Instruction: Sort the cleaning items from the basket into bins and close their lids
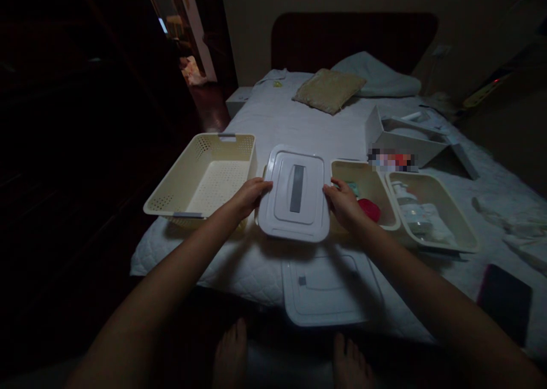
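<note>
A pale plastic lid (280, 207) with a grey strip handle is held roughly level by both hands at the middle of the view. My left hand (253, 195) grips its left edge, thumb on top. On the opposite edge my right hand (343, 202) pinches the rim. A cream edge shows beneath the lid's left side; what it belongs to is mostly hidden. Just right of the lid stands a cream bin (388, 221) with a red item (368, 209) inside, partly covered by my right hand. Another pale lid (333, 312) lies below, at the bed's front edge.
An openwork cream basket (162, 198) stands at the left. Further right, a bin (459, 221) holds a pump bottle (404, 192) and other items. Behind are an open white box (410, 141) and a tan cushion (329, 90). A dark flat object (504, 301) lies front right.
</note>
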Motion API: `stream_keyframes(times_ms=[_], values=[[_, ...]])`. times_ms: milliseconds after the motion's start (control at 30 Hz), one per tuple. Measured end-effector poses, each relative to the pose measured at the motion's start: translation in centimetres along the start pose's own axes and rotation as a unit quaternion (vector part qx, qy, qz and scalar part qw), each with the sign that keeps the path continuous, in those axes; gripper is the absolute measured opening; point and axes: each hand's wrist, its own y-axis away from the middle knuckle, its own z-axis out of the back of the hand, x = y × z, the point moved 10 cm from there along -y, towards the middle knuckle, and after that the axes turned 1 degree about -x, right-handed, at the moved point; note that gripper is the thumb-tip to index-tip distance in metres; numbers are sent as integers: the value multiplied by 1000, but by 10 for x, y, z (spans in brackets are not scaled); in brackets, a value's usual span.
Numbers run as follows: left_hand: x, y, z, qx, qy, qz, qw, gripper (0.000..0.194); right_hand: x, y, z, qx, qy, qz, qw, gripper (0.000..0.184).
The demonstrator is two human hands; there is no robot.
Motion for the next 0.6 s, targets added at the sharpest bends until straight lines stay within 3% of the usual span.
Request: stream_keyframes(times_ms=[233, 600], values=[[4, -1, 26, -61, -36, -19, 997, 13, -12, -11, 7, -34, -15, -21, 999, 42], [4, -2, 37, -117, -104, -86, 984, 15, -13, -23, 0, -53, 51, 37, 997, 39]])
